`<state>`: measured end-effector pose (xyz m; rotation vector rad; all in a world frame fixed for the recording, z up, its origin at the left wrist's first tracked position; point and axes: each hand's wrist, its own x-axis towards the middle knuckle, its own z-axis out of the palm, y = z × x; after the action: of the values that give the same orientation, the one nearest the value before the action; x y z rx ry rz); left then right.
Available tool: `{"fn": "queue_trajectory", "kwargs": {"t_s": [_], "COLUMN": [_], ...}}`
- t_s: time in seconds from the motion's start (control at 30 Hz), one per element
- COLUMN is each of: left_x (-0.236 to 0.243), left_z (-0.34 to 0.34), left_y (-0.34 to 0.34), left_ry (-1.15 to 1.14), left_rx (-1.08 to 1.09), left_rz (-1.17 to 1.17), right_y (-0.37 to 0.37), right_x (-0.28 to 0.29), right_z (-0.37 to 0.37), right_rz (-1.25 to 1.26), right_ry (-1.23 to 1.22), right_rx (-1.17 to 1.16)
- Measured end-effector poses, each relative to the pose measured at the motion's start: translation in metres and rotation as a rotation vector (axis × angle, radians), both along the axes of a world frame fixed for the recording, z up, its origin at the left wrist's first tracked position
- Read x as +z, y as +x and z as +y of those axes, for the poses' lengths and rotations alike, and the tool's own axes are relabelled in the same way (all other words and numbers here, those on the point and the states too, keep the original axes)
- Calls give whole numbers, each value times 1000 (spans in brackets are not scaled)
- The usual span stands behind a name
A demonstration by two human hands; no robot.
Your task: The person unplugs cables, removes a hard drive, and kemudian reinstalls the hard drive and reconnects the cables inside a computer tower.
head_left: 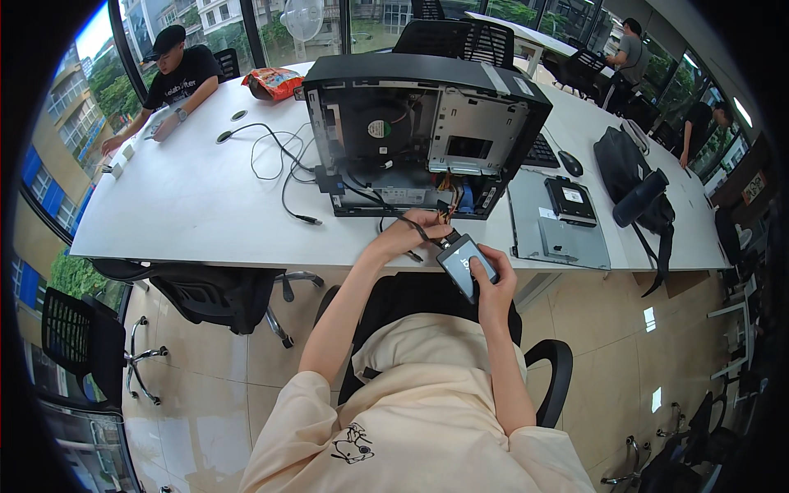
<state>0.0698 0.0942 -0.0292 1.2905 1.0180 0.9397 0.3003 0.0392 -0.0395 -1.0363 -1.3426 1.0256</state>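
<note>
My right hand (494,283) grips a small flat grey drive (468,266), which looks like a solid-state drive, with the thumb across its face. At the drive's upper end my left hand (411,234) pinches black cable connectors (448,238); whether they are fully seated I cannot tell. Orange, yellow and black wires (444,209) run from there into an open desktop computer case (394,123) standing on the table edge just beyond my hands. Its side is off, showing a fan, a metal bracket and a blue part low inside.
Right of the case, a removed side panel (526,222) carries a black-framed drive (570,201). Farther right are a mouse (570,163), a backpack (616,164) and a dark bottle (640,197). Loose cables (283,177) and a red snack bag (273,83) lie left. A person (177,78) sits far left.
</note>
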Motion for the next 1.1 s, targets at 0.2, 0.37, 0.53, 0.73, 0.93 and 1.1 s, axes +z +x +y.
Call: {"fn": "queue_trajectory", "kwargs": {"t_s": [0.2, 0.37, 0.53, 0.73, 0.93, 1.1], "left_x": [-9, -6, -3, -7, -3, -2], "left_z": [3, 1, 0, -1, -4, -3], "left_y": [1, -6, -4, 2, 0, -2], "left_ry": [47, 49, 110, 100, 43, 96], "left_rx": [33, -6, -16, 39, 45, -9], "left_rz": [-72, -81, -47, -57, -105, -73], "right_y": [-6, -11, -10, -11, -22, -23], "right_x": [-2, 0, -10, -12, -10, -8], "right_z": [-4, -7, -2, -1, -13, -13], "right_rz": [16, 31, 13, 37, 60, 65], "right_ry": [-14, -12, 22, 25, 5, 0], "right_rx": [-6, -7, -7, -3, -62, -90]}}
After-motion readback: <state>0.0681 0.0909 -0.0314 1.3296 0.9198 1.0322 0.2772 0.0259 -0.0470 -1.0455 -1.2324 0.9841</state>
